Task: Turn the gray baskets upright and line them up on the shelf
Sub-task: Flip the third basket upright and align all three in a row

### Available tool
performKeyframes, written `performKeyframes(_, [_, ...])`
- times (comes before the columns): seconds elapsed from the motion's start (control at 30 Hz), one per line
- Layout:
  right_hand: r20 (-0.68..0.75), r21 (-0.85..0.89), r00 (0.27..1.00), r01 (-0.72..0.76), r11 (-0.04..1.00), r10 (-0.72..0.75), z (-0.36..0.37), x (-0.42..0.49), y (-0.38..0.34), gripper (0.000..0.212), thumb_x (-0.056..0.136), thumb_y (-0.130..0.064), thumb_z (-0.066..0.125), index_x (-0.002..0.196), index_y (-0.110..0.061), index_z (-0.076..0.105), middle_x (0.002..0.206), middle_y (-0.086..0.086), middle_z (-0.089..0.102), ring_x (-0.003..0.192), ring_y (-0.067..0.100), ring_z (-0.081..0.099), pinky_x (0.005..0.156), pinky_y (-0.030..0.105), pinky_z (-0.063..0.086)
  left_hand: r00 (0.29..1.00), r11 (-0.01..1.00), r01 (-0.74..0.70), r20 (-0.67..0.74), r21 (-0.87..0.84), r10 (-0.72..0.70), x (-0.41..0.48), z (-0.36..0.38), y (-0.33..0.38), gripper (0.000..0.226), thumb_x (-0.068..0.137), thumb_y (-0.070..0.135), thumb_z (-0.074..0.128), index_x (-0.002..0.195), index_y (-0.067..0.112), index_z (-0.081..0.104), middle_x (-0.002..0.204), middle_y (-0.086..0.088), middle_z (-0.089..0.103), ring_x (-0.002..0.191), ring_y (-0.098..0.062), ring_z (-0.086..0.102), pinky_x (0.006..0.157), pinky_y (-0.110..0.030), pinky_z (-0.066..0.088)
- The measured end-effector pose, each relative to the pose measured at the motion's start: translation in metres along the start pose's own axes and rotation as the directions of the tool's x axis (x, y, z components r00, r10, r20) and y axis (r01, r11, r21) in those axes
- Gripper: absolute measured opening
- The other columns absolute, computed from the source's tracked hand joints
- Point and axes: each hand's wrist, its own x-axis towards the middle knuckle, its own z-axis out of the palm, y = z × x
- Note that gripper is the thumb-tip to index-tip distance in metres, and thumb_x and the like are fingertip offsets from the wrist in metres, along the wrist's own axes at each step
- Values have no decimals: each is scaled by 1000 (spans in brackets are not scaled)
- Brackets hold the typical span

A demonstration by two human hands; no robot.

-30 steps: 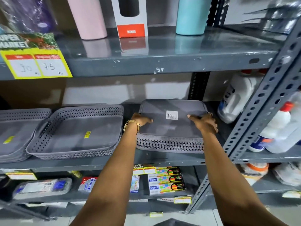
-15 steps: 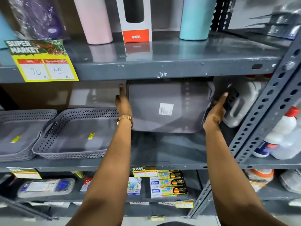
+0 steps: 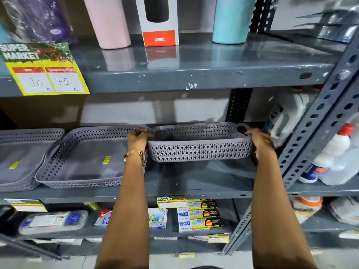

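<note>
A gray perforated basket (image 3: 200, 150) hangs upright above the right part of the middle shelf (image 3: 194, 191), its open side facing up. My left hand (image 3: 138, 139) grips its left end and my right hand (image 3: 261, 142) grips its right end by the handle. To its left a second gray basket (image 3: 81, 164) rests upright on the shelf with a yellow sticker inside. A third gray basket stack (image 3: 17, 158) sits upright at the far left, partly cut off by the frame edge.
White bottles (image 3: 287, 117) and red-capped bottles (image 3: 334, 156) stand right of a perforated steel post (image 3: 320, 121). The upper shelf holds a pink tumbler (image 3: 110, 22), a boxed bottle (image 3: 158, 20) and a teal tumbler (image 3: 232, 18). Pencil boxes (image 3: 200, 214) lie below.
The basket lay upside down on the shelf, was lifted and tipped on edge, and now is held upright above the shelf. Both hands moved to its ends.
</note>
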Motion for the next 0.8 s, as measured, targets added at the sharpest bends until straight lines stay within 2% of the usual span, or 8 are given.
performKeyframes(0.07, [3,-127,1000,14,992,-14,-2,3,1,19,93,-12,47,102,-3,62,118,15,60,108,31,58,78,32,41,998,982,-68,15,177,66,3,-5,-1,16,79,-7,65,86,3,74,91,-7,75,89,-25,66,99,-40,51])
performKeyframes(0.1, [5,-208,1000,31,978,-31,-2,4,3,23,93,-8,47,110,0,59,120,15,59,106,30,57,78,31,40,996,956,-91,4,280,94,2,-7,-2,19,77,-5,68,94,0,75,100,-11,75,96,-27,68,100,-41,51])
performKeyframes(0.2, [22,-388,998,55,920,-50,2,-4,5,24,88,-3,52,112,-1,54,125,20,57,104,31,57,81,33,45,979,794,-153,-20,589,203,-9,-9,-8,23,75,4,68,95,9,77,104,-14,76,103,-31,69,99,-41,53])
performKeyframes(0.3, [39,-468,999,29,883,-12,12,-16,10,41,90,-6,55,129,3,45,135,25,49,119,40,55,94,42,48,969,664,-171,2,728,247,-26,-6,-12,30,77,0,64,104,8,75,108,-21,73,105,-40,66,98,-41,53])
performKeyframes(0.4, [47,-482,999,5,876,20,19,-24,17,41,94,-9,55,130,4,41,134,25,49,118,41,56,94,44,49,968,591,-175,27,788,250,-37,-3,-18,28,81,0,65,108,5,72,110,-21,71,106,-38,66,96,-39,52])
performKeyframes(0.6, [15,-525,1000,-2,851,11,28,-31,36,57,92,-11,54,141,1,28,141,23,41,127,42,46,100,48,45,955,517,-216,69,828,290,-41,0,-29,38,85,2,65,122,8,65,135,-18,50,114,-42,58,105,-43,45])
performKeyframes(0.73, [9,-603,1000,22,797,-21,30,-34,43,72,92,-15,55,150,0,14,151,20,27,138,41,30,108,52,34,947,504,-235,79,831,312,-42,1,-32,41,86,-1,62,126,8,62,137,-18,49,119,-41,53,107,-43,42])
performKeyframes(0.8, [-13,-704,996,51,709,-84,35,-36,47,82,91,-22,56,152,0,5,157,21,15,145,40,13,116,56,19,936,479,-255,92,840,339,-39,0,-33,37,87,3,62,123,8,64,132,-18,54,119,-38,53,105,-41,43])
